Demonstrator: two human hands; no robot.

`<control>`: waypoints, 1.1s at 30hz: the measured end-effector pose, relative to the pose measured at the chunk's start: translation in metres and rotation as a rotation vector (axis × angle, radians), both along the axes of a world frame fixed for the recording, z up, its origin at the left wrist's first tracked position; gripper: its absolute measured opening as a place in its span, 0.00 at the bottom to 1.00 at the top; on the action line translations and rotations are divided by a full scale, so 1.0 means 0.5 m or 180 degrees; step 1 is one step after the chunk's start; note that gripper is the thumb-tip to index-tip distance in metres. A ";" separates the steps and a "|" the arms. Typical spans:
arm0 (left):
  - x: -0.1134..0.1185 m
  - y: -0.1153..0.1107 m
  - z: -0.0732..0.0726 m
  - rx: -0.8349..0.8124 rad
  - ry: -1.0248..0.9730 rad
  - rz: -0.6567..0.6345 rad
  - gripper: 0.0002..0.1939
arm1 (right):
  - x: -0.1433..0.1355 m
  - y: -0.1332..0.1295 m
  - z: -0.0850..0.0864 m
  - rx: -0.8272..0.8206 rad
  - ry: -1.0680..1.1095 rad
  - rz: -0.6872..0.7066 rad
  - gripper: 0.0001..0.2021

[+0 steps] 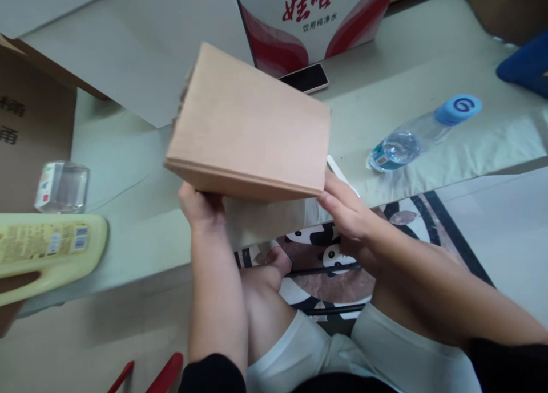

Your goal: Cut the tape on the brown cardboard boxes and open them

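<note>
Left forearm (216,296): near-vertical in the head view, rising from the lower edge; wrist roughly in line. Left hand (201,207): raised, gripping from below, fingers partly hidden. Right forearm (428,279): enters from lower right, runs diagonally up and leftward. Right hand (346,207): gripping from the side, visible fingers held together, nearly straight, tips pointing up-left. Hands well apart, at about equal height in view. Left thigh (274,313): bare, just beside left forearm.
</note>
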State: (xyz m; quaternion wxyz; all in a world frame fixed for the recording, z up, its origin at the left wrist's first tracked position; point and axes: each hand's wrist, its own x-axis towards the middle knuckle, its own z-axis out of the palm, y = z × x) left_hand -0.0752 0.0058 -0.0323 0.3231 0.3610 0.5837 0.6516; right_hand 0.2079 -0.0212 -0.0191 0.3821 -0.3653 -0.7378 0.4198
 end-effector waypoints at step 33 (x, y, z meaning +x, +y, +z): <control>0.050 -0.009 0.012 0.0594 0.1064 -0.0628 0.21 | 0.026 -0.001 0.007 0.0225 -0.0585 -0.1288 0.13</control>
